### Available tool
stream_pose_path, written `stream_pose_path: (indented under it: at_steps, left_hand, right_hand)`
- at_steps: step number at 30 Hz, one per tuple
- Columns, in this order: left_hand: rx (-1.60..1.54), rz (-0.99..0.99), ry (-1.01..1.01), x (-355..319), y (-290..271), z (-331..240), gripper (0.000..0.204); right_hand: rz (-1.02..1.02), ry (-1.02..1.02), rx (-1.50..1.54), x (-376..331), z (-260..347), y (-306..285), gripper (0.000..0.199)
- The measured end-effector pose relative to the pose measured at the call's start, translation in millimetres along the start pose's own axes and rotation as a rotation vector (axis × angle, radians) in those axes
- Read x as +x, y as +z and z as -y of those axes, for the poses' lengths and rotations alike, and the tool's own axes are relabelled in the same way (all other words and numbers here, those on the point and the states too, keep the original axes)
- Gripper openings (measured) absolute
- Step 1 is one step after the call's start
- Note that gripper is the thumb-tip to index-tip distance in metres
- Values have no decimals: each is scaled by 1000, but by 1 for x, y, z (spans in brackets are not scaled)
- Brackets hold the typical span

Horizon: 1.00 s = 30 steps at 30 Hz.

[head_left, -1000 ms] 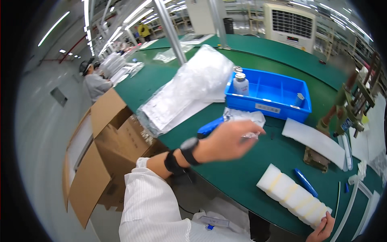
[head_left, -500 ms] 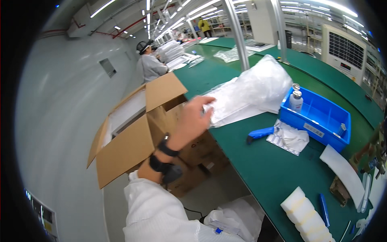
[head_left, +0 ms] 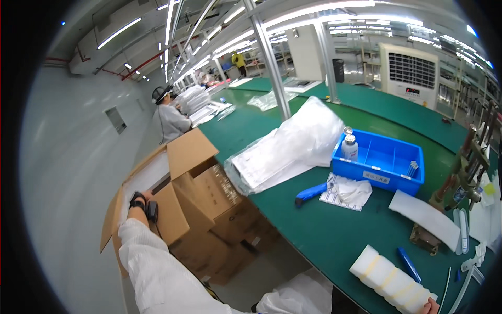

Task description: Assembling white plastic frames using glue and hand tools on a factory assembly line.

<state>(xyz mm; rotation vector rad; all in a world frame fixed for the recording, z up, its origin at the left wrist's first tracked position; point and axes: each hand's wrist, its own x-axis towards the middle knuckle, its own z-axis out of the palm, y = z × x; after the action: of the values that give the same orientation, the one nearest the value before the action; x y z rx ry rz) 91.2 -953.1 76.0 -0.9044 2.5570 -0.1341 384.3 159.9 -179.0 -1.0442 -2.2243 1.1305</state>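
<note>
My left hand [head_left: 147,195] is down in the open cardboard box [head_left: 163,212] at the left, beside a pale panel-like lining; its fingers are hidden by the flap. A black strap and a small black device sit on that wrist. At the lower right edge, only a few fingers of my right hand [head_left: 431,306] show, against the end of a white foam block [head_left: 389,277] with yellowish bands. Whether they grip it cannot be seen. A white item in a clear plastic bag [head_left: 287,149] lies on the green bench, apart from both hands.
A blue divided bin [head_left: 376,165] holds a white bottle [head_left: 349,148]. Before it lie a blue-handled cutter [head_left: 311,193] and a crumpled white cloth [head_left: 351,191]. A curved foam strip [head_left: 426,220] and a blue pen-like tool [head_left: 409,265] are at the right. Another person [head_left: 170,118] stands farther along the bench.
My left hand has left the bagged item's edge and moved left and down into the cardboard box. Fingers of my right hand have appeared by the foam block. The view has shifted.
</note>
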Motion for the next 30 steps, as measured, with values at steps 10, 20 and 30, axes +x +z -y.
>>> stream_pose_path:
  at_steps: [10, 20, 30]
  left_hand:
    - [-67, -403, -133, -2, -17, 2, 76]
    - [-68, -589, 24, -5, -10, 33, 57]
    - [4, -851, -223, -72, -38, -33, 29]
  right_hand:
    - [-73, -473, 45, -44, 104, -3, 28]
    - [-23, 164, -31, 16, -16, 9, 21]
    - [-302, -520, -50, -64, 168, 7, 22]
